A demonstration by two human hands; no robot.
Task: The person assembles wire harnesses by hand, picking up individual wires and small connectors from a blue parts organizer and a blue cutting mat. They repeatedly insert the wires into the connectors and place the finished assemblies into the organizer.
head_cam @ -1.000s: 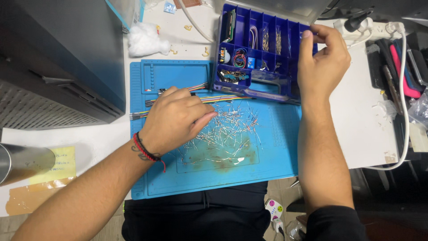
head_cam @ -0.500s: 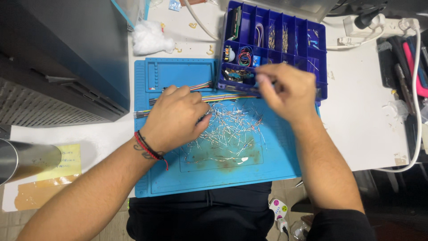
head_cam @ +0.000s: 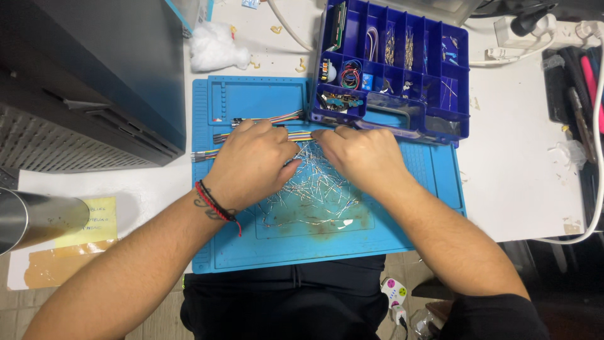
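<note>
Both hands lie palm down on a blue work mat (head_cam: 251,249). My left hand (head_cam: 251,164) rests over bundles of coloured ribbon jumper wires (head_cam: 267,118) that run left to right across the mat. My right hand (head_cam: 365,157) sits beside it, fingertips on the same wire bundle near the mat's middle. Under and below both hands spreads a pile of several thin silver wire pins (head_cam: 314,195). What the fingers grip is hidden beneath the hands. A red and black cord bracelet circles my left wrist.
A dark blue compartment box (head_cam: 434,69) of small parts stands at the mat's far right corner. A black case (head_cam: 82,82) fills the left. A white cotton wad (head_cam: 214,47), a metal cylinder (head_cam: 38,220), a yellow note (head_cam: 94,220) and tools at the right edge (head_cam: 582,94) surround the mat.
My right hand has left the compartment box and come down onto the mat beside my left hand, over the wires. My left hand has stayed in place.
</note>
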